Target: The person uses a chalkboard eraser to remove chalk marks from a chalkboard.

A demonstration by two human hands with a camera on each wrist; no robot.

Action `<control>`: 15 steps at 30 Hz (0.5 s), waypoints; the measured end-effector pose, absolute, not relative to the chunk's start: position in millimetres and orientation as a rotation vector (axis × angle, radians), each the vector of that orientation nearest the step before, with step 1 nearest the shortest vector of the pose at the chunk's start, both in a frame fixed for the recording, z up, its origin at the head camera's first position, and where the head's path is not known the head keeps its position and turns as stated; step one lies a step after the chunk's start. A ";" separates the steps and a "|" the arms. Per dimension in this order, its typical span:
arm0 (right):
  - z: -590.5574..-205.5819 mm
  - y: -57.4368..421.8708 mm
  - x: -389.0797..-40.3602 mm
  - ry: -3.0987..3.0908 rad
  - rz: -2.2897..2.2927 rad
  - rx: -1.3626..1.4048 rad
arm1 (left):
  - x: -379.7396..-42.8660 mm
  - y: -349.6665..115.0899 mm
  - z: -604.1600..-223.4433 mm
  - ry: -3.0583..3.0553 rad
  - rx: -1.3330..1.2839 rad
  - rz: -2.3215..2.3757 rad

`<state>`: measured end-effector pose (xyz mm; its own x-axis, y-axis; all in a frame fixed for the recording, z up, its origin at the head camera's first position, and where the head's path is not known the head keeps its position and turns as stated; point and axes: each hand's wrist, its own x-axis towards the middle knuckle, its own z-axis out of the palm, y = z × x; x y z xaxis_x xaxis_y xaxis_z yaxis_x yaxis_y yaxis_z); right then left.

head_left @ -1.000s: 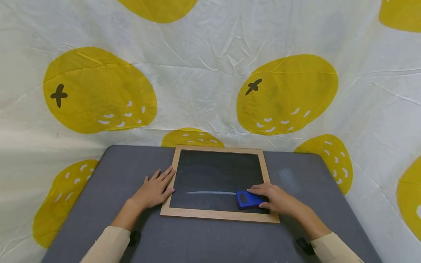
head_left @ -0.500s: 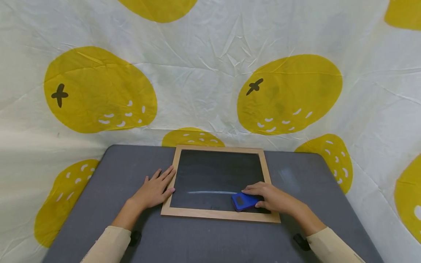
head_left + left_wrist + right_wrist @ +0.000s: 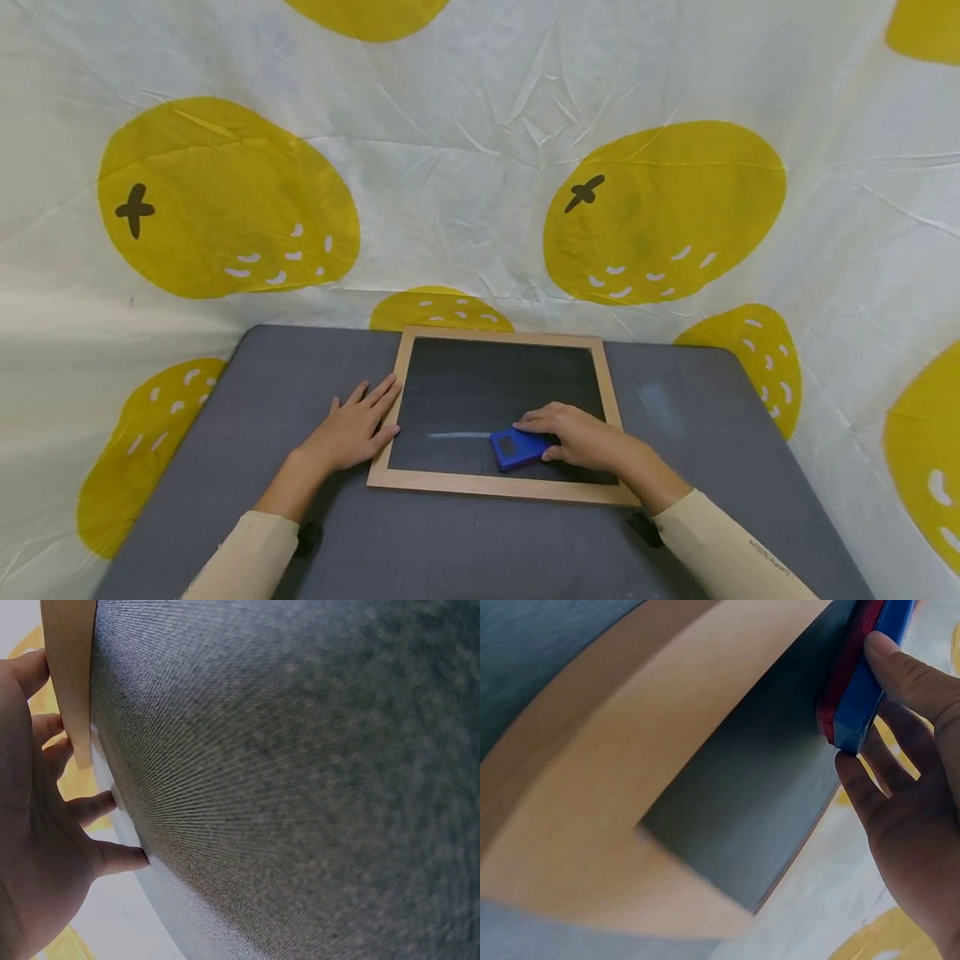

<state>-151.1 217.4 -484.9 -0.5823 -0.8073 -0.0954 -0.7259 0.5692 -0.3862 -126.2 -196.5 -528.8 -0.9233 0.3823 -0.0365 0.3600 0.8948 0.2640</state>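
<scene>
A wood-framed chalkboard point(image 3: 465, 383) lies on the grey table, with a pale chalk line point(image 3: 457, 435) across its lower part. My right hand point(image 3: 581, 437) grips a blue chalkboard eraser point(image 3: 517, 448) by its right end, thumb on the near side and fingers on the far side. The eraser covers the right end of the line. In the right wrist view, the eraser's red underside point(image 3: 847, 675) faces the board. With fingers spread, my left hand point(image 3: 345, 433) rests on the table, its fingertips touching the frame's left side point(image 3: 392, 408).
The grey table point(image 3: 480, 542) runs back to a white cloth wall point(image 3: 450, 208) printed with yellow fruit. A faint chalk smudge point(image 3: 660, 408) marks the table right of the board. Dark bands point(image 3: 645, 529) sit at both wrists.
My right hand has slid the eraser leftward along the chalk line. The visible line is shorter, and the board to the eraser's right shows no line. My left hand has stayed in place.
</scene>
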 end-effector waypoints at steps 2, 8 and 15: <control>-484.6 208.4 -152.0 2.542 -0.447 -1.287 | -126.0 -196.5 -528.7 2.974 0.584 0.385; -483.6 178.6 -152.3 2.559 -0.398 -1.277 | -126.2 -197.4 -530.6 2.976 0.584 0.391; -481.3 142.9 -151.4 2.589 -0.344 -1.245 | -126.8 -197.4 -531.0 2.980 0.580 0.397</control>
